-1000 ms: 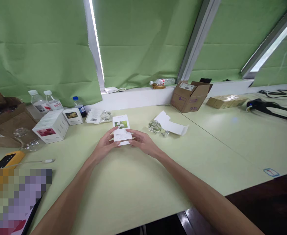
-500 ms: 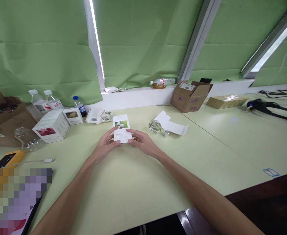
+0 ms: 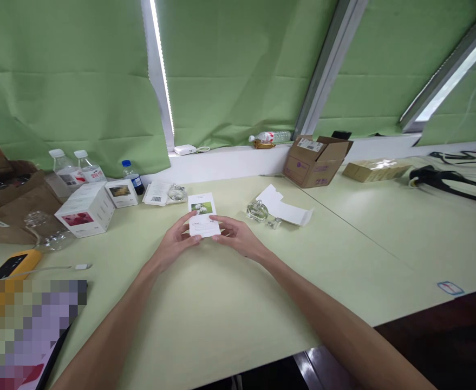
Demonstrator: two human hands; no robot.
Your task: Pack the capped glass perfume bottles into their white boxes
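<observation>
Between my two hands is a small white carton (image 3: 203,227) with a picture of white flowers on green. My left hand (image 3: 177,242) grips its left edge with thumb and fingers, and my right hand (image 3: 238,234) holds the right edge the same way. To the right of it, a clear glass bottle (image 3: 257,211) lies on the table. Beside that bottle is a small clear stopper-like piece (image 3: 275,222). An unfolded white cardboard piece (image 3: 288,208) lies just behind them. Another round glass bottle (image 3: 176,193) rests by white packaging (image 3: 156,193) at the back left.
White boxes (image 3: 85,210), plastic bottles (image 3: 132,176) and a brown paper bag (image 3: 18,208) crowd the left side. An open cardboard box (image 3: 317,162) stands at the back, with a yellowish packet (image 3: 376,169) to its right. A yellow device (image 3: 16,264) with a cable lies at left.
Almost nothing differs. Both hands keep their hold on the white carton, and the view has shifted very slightly.
</observation>
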